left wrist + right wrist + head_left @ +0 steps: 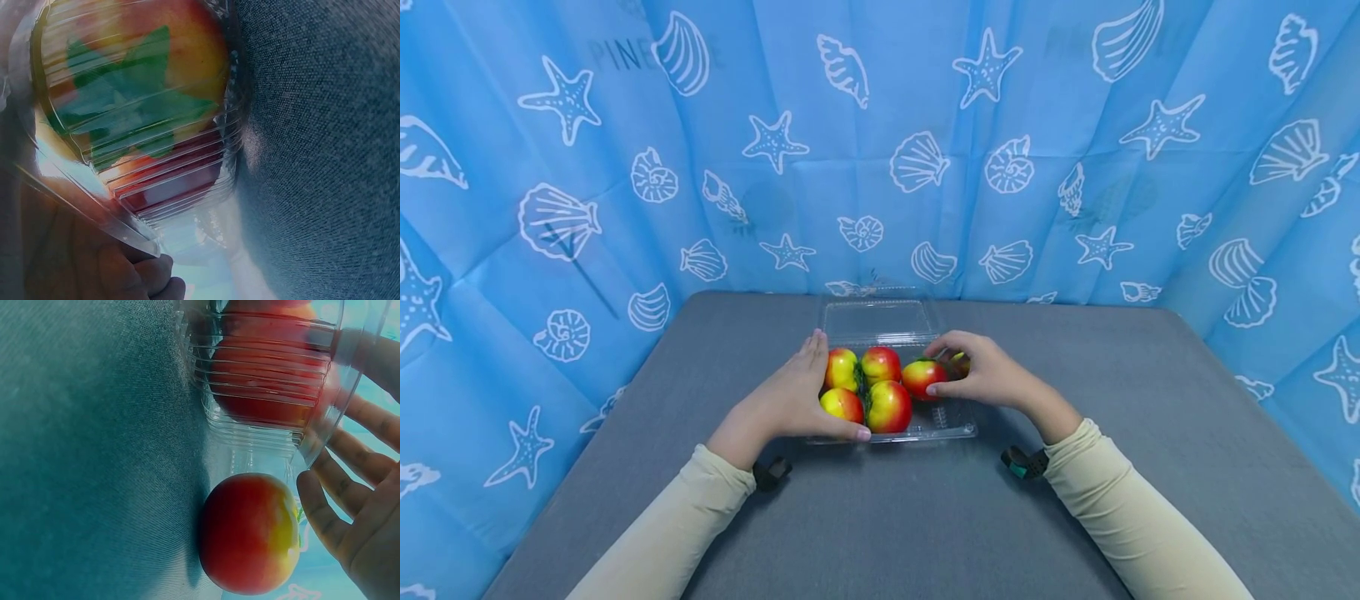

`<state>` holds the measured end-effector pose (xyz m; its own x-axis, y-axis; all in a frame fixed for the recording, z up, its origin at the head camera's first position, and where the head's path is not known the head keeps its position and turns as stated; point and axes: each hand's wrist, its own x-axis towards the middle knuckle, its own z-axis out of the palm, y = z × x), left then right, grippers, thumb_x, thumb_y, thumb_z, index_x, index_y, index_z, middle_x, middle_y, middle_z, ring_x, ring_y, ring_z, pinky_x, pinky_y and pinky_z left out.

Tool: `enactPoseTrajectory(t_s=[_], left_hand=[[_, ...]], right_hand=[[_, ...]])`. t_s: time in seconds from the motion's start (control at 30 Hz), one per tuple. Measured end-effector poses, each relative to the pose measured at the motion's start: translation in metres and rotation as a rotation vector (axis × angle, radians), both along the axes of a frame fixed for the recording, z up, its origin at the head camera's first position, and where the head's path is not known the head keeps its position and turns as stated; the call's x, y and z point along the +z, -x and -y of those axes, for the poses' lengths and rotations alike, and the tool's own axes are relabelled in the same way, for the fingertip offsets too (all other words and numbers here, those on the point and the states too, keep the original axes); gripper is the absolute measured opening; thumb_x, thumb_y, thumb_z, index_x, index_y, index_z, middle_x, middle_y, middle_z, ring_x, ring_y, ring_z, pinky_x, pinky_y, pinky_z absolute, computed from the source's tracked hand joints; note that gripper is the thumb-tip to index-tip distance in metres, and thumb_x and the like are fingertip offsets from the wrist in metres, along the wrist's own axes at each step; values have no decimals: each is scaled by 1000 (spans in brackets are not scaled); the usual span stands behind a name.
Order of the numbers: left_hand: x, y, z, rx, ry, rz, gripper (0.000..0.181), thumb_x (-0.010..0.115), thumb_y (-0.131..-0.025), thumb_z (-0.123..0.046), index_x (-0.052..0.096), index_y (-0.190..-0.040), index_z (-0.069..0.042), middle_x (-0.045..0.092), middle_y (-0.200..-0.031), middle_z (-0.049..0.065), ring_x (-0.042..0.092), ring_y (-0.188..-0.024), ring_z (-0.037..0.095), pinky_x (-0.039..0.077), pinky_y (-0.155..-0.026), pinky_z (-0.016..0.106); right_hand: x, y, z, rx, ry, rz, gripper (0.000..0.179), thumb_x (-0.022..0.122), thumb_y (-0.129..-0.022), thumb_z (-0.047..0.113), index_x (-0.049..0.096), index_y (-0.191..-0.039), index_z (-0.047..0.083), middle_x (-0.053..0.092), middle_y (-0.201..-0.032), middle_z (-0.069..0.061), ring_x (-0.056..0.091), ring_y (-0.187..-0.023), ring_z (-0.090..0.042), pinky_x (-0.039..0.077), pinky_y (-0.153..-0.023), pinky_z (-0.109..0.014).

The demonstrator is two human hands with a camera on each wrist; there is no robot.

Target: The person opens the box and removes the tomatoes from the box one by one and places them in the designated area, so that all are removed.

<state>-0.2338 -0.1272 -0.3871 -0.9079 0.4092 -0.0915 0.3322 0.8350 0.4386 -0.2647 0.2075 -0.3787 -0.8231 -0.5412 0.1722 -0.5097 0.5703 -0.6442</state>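
- The left hand [786, 396] is spread wide, thumb on the near rim and fingers along the end of the clear plastic clamshell box [958, 431], seemingly to brace it.
- The right hand [988, 371] is narrowed around a red-and-yellow fruit [923, 379], thumb in front and fingers behind, likely to control its position; whether it touches the box floor cannot be told.
- Between the hands, four similar fruits [890, 407] sit in the box beside the left palm, walls likely checking any roll. One shows a green star-shaped leaf top [128, 103] through the plastic.
- Another loose fruit [249, 534] lies outside the box, partly hidden by the right hand in the head view.
- The lid [877, 318] is folded back beyond both hands, leaving access from above.
- No brand or label is readable on box or fruit; far beyond the left hand, the curtain [865, 192] faintly reads "PINE".
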Motion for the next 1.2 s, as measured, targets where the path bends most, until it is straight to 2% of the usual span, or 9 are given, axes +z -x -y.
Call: enactPoseTrajectory(t_s=[0.17, 0.33, 0.5, 0.77, 0.93, 1.2], left_hand=[[-1, 0, 0, 2, 2, 0, 156, 72, -62, -95, 0, -171, -9, -7, -180, 13, 3, -168, 34, 25, -131, 60], [-2, 0, 0, 5, 8, 6, 157, 72, -62, -95, 0, -171, -9, -7, -180, 13, 3, -168, 35, 24, -131, 60], [-1, 0, 0, 5, 11, 8, 157, 72, -62, -95, 0, -171, -9, -8, -180, 13, 3, -168, 35, 24, -131, 60], [0, 0, 0, 9, 17, 11, 158, 71, -62, -97, -3, -171, -9, -9, -180, 13, 2, -168, 34, 23, -132, 60], [0, 0, 0, 10, 20, 19, 158, 71, -62, -96, -3, -171, -9, -11, -180, 12, 1, -168, 34, 23, -131, 60], [1, 0, -1, 7, 13, 19, 158, 72, -62, -95, -2, -171, -9, -8, -180, 13, 3, -168, 35, 23, -131, 61]], right_hand=[[0, -1, 1, 11, -32, 20, 53, 90, -86, 26, 70, -133, 13, 71, -132, -6, 66, -114, -27, 59, -101, -53], [-2, -2, 4, 62, -59, 62, 61, 89, -87, 27, 65, -141, 12, 67, -140, -8, 62, -119, -27, 56, -104, -54], [-3, -3, 6, 72, -54, 112, 64, 88, -88, 25, 62, -145, 12, 64, -144, -9, 60, -123, -26, 56, -107, -53], [-3, -3, 7, 95, -92, 119, 64, 88, -89, 24, 62, -146, 15, 62, -148, -8, 58, -129, -27, 53, -112, -55], [-4, -2, 7, 96, -88, 106, 63, 89, -89, 24, 63, -145, 15, 63, -146, -6, 59, -127, -25, 54, -112, -53], [-2, -3, 6, 75, -55, 123, 63, 89, -88, 27, 63, -144, 17, 64, -141, -4, 61, -117, -24, 59, -101, -48]])
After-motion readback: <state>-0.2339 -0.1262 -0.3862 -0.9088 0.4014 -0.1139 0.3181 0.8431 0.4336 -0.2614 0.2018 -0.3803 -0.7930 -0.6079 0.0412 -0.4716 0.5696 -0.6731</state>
